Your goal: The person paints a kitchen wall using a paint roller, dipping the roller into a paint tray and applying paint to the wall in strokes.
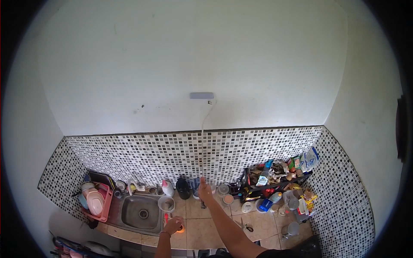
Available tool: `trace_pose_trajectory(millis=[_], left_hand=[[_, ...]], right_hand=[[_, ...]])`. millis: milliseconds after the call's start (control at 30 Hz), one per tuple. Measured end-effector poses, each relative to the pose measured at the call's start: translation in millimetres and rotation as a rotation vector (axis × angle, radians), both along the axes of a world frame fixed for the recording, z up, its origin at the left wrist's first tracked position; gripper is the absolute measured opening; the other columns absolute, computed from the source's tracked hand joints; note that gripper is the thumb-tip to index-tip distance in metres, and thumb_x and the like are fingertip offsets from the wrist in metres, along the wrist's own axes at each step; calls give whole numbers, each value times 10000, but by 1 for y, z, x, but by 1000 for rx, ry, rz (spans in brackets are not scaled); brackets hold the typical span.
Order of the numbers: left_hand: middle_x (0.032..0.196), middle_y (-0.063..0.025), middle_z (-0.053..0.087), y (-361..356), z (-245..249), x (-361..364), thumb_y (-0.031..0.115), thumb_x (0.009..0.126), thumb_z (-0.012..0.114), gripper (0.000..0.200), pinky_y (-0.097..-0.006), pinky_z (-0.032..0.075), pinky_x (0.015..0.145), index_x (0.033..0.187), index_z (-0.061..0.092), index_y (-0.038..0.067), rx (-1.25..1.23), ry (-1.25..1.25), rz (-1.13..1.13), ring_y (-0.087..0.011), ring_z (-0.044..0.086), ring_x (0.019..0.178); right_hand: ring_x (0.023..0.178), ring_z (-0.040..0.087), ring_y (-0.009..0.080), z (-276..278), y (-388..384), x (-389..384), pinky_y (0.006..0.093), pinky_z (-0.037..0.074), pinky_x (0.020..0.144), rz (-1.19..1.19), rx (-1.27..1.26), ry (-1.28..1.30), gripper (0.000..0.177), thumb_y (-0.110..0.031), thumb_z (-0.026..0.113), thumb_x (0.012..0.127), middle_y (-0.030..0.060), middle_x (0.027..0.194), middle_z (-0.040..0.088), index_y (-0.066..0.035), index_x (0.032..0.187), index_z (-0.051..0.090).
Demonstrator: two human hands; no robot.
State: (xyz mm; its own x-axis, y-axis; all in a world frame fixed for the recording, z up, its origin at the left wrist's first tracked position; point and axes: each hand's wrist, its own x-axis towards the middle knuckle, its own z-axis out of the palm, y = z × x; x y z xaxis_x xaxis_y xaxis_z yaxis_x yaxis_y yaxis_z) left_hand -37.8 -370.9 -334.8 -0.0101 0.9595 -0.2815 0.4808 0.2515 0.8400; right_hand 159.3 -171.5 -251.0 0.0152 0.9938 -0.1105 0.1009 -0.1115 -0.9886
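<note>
A thin white cable (205, 129) hangs down the far wall (172, 64); a small orange object (181, 230) sits on the near counter (202, 235).

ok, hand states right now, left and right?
Left hand: curled over orange object; grip cannot be told.
Right hand: raised at white cord; open or closed cannot be told.

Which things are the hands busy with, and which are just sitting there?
Busy with: right hand at the white cord hanging from the wall socket; left hand on a small orange thing.
Just sitting: sink, pink dish rack, black shelf of packets, scissors, white bottle.
</note>
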Motion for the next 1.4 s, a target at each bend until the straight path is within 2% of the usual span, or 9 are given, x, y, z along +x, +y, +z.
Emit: trace_pose_trajectory(millis=[300, 433, 467, 533, 567, 833, 967, 1233, 1400], left_hand=[[1066, -140, 697, 11, 32, 23, 199, 915, 556, 270, -345, 509, 874, 1133, 627, 57, 72, -56, 7, -248, 665, 1003], [1033, -136, 706, 12, -42, 19, 191, 915, 566, 278, -340, 506, 875, 1150, 624, 54, 399, 87, -255, -242, 667, 984], [1030, -135, 706, 19, -64, 13, 191, 915, 570, 285, -340, 505, 875, 1158, 623, 53, 567, 161, -373, -242, 668, 980], [1052, -140, 698, 3, -43, 16, 204, 912, 578, 303, -344, 505, 878, 1172, 624, 55, 164, 6, -239, -255, 666, 982], [1063, -143, 695, -8, -34, 16, 211, 911, 582, 313, -346, 506, 879, 1179, 625, 56, -46, -71, -169, -262, 664, 982], [1091, -133, 692, -10, 21, -1, 220, 900, 583, 324, -347, 506, 902, 1182, 620, 66, 60, 55, -3, -264, 659, 1048], [1078, -144, 691, -5, 15, 11, 219, 902, 592, 307, -343, 511, 886, 1160, 621, 56, 111, -22, 19, -266, 666, 1028], [1022, -101, 687, -11, -9, 40, 228, 907, 645, 311, -322, 531, 797, 1171, 611, 67, -136, -282, -125, -192, 675, 899], [1020, -120, 672, 14, 30, -4, 187, 916, 599, 253, -341, 525, 798, 1122, 613, 42, 59, 149, -217, -231, 664, 923]], right_hand=[[335, 388, 154, 169, 46, 17, 309, 358, 352, 66, 102, 108, 804, -815, 302, 872, 22, 455, 391, -86, 561, 441], [561, 537, 242, 74, 6, 13, 417, 438, 583, 16, -40, -140, 831, -785, 303, 898, 80, 523, 525, -49, 579, 522], [485, 491, 202, 25, -4, -9, 393, 415, 493, -196, 172, -75, 814, -777, 298, 904, 72, 494, 495, -78, 544, 506], [400, 436, 176, 5, -30, -27, 356, 369, 398, -7, -102, 198, 798, -764, 277, 916, 60, 457, 452, -100, 530, 493], [379, 421, 170, 19, -32, -33, 346, 353, 376, 32, -120, 256, 793, -765, 273, 916, 54, 448, 437, -108, 524, 479], [330, 378, 157, 285, 53, 10, 317, 319, 337, -6, 42, 294, 775, -861, 313, 824, -6, 441, 352, -137, 566, 411], [330, 355, 146, 343, 63, 48, 309, 311, 329, 73, 64, 337, 766, -886, 336, 792, -30, 457, 317, -146, 596, 384], [326, 398, 175, 92, -5, 25, 342, 345, 335, -56, -131, 129, 789, -834, 324, 848, 17, 426, 370, -129, 503, 398], [307, 373, 175, 194, -4, 31, 328, 329, 321, 52, -106, 256, 776, -841, 350, 834, 15, 430, 372, -136, 514, 389]])
